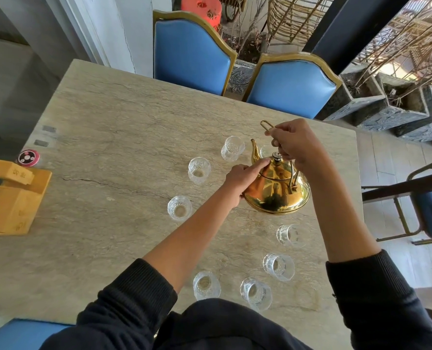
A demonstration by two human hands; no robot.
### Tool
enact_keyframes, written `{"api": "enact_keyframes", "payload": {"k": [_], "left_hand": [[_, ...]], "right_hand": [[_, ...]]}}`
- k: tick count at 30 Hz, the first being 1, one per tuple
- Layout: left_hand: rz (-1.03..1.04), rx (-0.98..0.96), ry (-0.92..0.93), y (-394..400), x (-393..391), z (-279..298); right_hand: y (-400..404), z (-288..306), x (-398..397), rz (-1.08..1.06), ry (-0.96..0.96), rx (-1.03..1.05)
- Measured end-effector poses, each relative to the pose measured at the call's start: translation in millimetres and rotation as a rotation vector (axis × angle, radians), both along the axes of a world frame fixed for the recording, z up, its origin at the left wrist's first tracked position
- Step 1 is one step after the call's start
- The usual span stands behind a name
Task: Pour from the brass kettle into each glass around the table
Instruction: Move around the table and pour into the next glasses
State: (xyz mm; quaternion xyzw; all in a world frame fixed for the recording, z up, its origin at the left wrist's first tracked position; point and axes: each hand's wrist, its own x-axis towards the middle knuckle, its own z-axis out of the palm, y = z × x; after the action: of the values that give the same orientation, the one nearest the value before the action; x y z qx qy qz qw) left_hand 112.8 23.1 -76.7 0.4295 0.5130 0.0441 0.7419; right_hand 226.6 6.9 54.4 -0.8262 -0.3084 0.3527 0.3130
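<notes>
The brass kettle sits at the middle of the stone table, spout pointing away from me. My right hand grips the wire handle above the lid. My left hand rests on the kettle's left side, its index finger stretched onto the lid near the knob. Several cut-glass tumblers ring the kettle: one by the spout, one left of it, one lower left, one lower right. A further glass behind the spout is mostly hidden by my right hand.
Three more glasses stand near my body at the front edge. A wooden box and a round red-and-black disc lie at the table's left edge. Two blue chairs stand at the far side, another chair at the right.
</notes>
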Motion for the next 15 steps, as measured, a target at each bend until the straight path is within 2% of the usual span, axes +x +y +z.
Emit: {"api": "enact_keyframes", "payload": {"k": [15], "left_hand": [[0.025,-0.014,-0.01,-4,1,12]], "right_hand": [[-1,5,2,0.008,-0.045,0.012]]}}
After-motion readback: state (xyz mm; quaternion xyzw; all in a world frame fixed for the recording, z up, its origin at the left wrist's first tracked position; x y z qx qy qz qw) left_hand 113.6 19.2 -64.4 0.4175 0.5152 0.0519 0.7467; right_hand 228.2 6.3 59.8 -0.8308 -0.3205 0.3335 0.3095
